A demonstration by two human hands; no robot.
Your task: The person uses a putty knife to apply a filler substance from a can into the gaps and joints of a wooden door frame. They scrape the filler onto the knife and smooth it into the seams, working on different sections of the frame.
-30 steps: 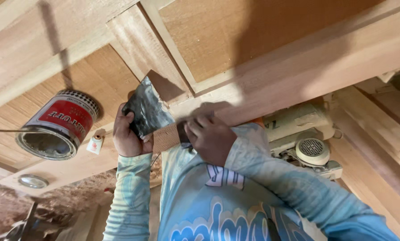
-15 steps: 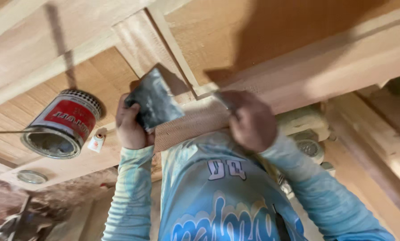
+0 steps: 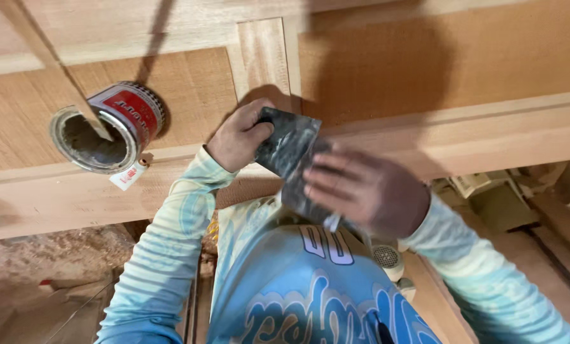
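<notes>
The left hand (image 3: 237,137) grips a dark, smeared metal plate (image 3: 291,153) by its upper corner, holding it above the near rail of a panelled wooden door (image 3: 425,57) that lies flat. The right hand (image 3: 367,191) is closed around a thin tool whose pale tip shows just below the fingers; the blade rests against the lower part of the plate. What the tool is exactly cannot be told, as the hand covers most of it.

An open tin (image 3: 110,127) with a red label stands on the door's left panel, near the left hand, with grey paste inside and a stick (image 3: 62,70) leaning out of it. A small white tag (image 3: 129,175) lies just beside the tin.

Judged from this, paste appears to be loaded on the plate and worked with the tool. No filled patches are visible on the wood, so application to the door seems largely still to do.
</notes>
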